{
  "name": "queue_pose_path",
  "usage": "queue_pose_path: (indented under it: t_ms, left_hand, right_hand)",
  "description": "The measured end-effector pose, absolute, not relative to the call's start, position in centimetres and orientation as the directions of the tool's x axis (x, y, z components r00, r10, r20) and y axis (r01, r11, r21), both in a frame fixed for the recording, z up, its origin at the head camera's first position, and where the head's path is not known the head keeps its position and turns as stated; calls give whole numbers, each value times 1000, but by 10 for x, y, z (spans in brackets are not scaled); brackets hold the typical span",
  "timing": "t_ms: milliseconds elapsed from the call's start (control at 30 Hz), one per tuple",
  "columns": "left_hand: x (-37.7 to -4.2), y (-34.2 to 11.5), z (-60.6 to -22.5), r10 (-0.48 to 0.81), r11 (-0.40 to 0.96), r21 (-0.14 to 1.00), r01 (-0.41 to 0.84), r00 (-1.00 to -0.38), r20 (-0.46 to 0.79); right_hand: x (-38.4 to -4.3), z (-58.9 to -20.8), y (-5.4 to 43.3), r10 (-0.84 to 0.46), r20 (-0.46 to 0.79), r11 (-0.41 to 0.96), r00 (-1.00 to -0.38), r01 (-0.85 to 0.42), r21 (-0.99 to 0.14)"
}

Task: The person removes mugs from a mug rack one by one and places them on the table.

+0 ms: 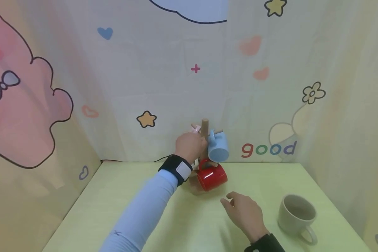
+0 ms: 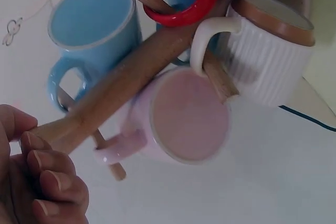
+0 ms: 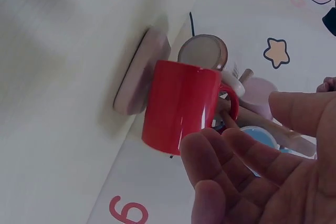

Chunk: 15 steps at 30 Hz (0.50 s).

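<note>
A wooden mug tree (image 1: 204,126) stands at the back of the table, hung with mugs. My left hand (image 1: 190,145) is beside its post, fingers loosely curled with nothing in them; in the left wrist view the fingertips (image 2: 47,161) overlap the post's top end. The pink mug (image 2: 189,116) and light blue mug (image 2: 94,17) hang from pegs near the top. Lower down hang a red mug (image 1: 212,176) and a white ribbed mug (image 2: 268,56) with a brown band. My right hand (image 1: 245,213) hovers in front of the red mug, fingers relaxed, holding nothing.
An off-white mug (image 1: 294,222) stands upright on the table at the right, its handle towards the front. Behind the tree is a printed curtain (image 1: 163,80). A dark cable (image 2: 310,118) runs along near the table's back edge.
</note>
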State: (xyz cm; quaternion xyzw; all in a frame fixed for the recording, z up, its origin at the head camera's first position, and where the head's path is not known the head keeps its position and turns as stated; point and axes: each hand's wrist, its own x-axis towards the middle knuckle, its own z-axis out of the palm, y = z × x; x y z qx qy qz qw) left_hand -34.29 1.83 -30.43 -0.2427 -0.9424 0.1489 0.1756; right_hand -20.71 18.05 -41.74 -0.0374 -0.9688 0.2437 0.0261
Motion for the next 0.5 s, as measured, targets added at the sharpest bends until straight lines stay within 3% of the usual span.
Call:
queue_pose_path:
  t_ms: [167, 500]
  left_hand:
    - [-338, 32, -303, 481, 861, -317, 398, -839, 254]
    - [-337, 35, -300, 418, 894, 43, 446, -865, 277]
  right_hand:
    - [-214, -406, 180, 68, 130, 888, -989, 1, -460]
    - [-243, -359, 170, -1, 280, 876, -960, -136, -463]
